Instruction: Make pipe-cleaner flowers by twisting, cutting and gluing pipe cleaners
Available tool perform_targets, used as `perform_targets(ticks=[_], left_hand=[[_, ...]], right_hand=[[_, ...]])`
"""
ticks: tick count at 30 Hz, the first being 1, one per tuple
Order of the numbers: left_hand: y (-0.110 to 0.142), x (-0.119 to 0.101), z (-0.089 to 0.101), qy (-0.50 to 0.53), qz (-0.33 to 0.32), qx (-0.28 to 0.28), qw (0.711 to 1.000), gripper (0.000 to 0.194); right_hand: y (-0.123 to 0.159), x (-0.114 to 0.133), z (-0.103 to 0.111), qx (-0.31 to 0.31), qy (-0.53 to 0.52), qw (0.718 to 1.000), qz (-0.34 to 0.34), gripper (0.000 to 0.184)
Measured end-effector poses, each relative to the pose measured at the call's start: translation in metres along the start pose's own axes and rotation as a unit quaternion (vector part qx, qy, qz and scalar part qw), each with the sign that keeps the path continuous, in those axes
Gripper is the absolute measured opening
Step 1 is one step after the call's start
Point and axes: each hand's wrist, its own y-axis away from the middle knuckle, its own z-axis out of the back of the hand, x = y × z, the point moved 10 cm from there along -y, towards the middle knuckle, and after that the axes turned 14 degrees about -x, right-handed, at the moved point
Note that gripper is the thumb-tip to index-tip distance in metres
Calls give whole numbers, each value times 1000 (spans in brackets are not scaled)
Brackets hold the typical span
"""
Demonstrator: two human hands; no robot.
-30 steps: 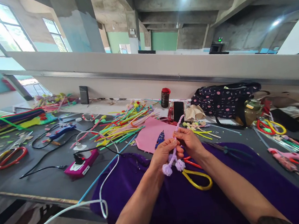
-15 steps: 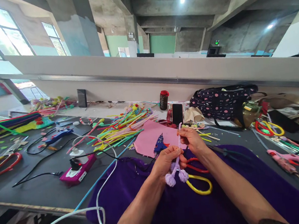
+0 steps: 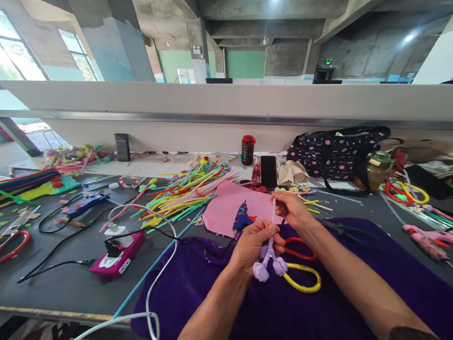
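A lilac pipe-cleaner piece with fluffy ball ends (image 3: 261, 272) hangs between my hands over the purple cloth (image 3: 207, 300). My left hand (image 3: 255, 242) is closed on its middle, just above the balls. Higher up, my right hand (image 3: 292, 209) pinches the thin upper stem. Scissors with one red and one yellow handle loop (image 3: 307, 285) lie on the cloth, right behind the balls; their blades are hidden by my hands. A blue glue gun (image 3: 241, 219) rests on a pink sheet (image 3: 218, 213) just beyond my left hand.
Loose coloured pipe cleaners (image 3: 184, 195) are heaped on the dark table. To the left, cables run from a magenta power strip (image 3: 118, 258). A phone (image 3: 269, 172), a red-lidded bottle (image 3: 248, 151) and a patterned bag (image 3: 329, 154) stand at the back. At right lies a pink glue gun (image 3: 427, 236).
My right hand has slid slightly along the stem, and the ball ends have shifted a little to the right. Both hands keep their hold; the view has moved slightly.
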Motion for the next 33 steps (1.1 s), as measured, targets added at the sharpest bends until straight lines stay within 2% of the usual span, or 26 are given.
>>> perform_targets(ticks=[3,5,6,8,10,12,14,15,17,18,20,22,24,26,29,33], left_hand=[[-1,0,2,12,16,0,1000,18],[-3,-2,6,30,21,-10,999,15],[-4,-3,9,41,22,-18,999,14],[-6,-6,13,58,21,-30,998,13],[-7,-7,15,65,22,-36,997,12],[-7,-7,14,67,25,-34,997,12],[-6,-8,12,66,26,-28,997,11],[-6,-8,11,62,24,-23,998,11],[-4,-10,9,51,29,-5,998,14],[-3,-10,8,48,37,5,998,18],[-2,-11,9,55,55,17,997,26],[-4,-16,14,79,54,11,995,30],[-7,-23,21,90,25,-9,996,28],[-10,-30,27,67,-17,-35,997,32],[-10,-40,34,20,-88,-77,993,39],[-11,-51,44,16,-132,-119,984,38]], right_hand=[[-2,0,5,6,19,1000,-18,30],[-4,6,16,-15,68,998,-6,35],[-5,15,23,-36,101,994,22,36],[1,48,32,-74,173,972,143,32],[23,84,18,-50,248,917,310,21],[55,100,-13,44,317,836,445,17],[81,97,-40,133,371,764,511,21],[88,93,-49,163,395,738,523,21],[93,88,-57,183,425,716,523,17],[92,88,-56,179,431,720,514,16],[84,90,-50,158,423,754,478,14],[72,89,-39,139,393,812,408,15],[60,78,-31,138,349,876,304,21],[54,60,-30,152,304,918,204,24],[55,35,-40,191,260,938,129,24],[58,12,-52,218,248,939,97,22]])
